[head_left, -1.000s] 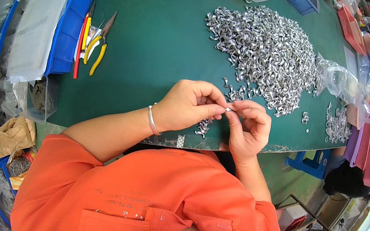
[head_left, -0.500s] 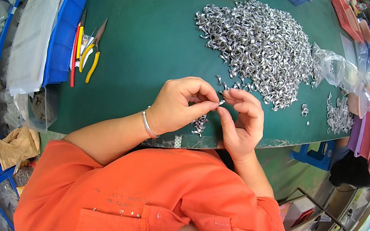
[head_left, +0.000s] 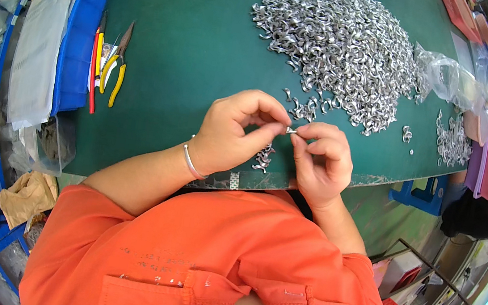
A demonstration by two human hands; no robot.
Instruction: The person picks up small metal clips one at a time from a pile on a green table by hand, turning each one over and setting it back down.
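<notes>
- At your left, a blue bin [head_left: 84, 36] sits by the green desk's [head_left: 192, 33] edge, with yellow-handled pliers [head_left: 120, 76] lying near it.
- Your left hand [head_left: 230, 129] pinches a small silvery metal piece [head_left: 290, 131] between thumb and forefinger.
- That piece is above the desk, between both sets of fingertips.
- Your right hand [head_left: 324, 157] pinches it from the other side.
- Beyond, a large pile of curved metal pieces [head_left: 345, 54] covers part of the desk.
- Farther right lies a clear plastic bag [head_left: 453, 81].

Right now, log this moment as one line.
left hand: pinching metal piece | right hand: pinching it | metal pile: on green table
</notes>
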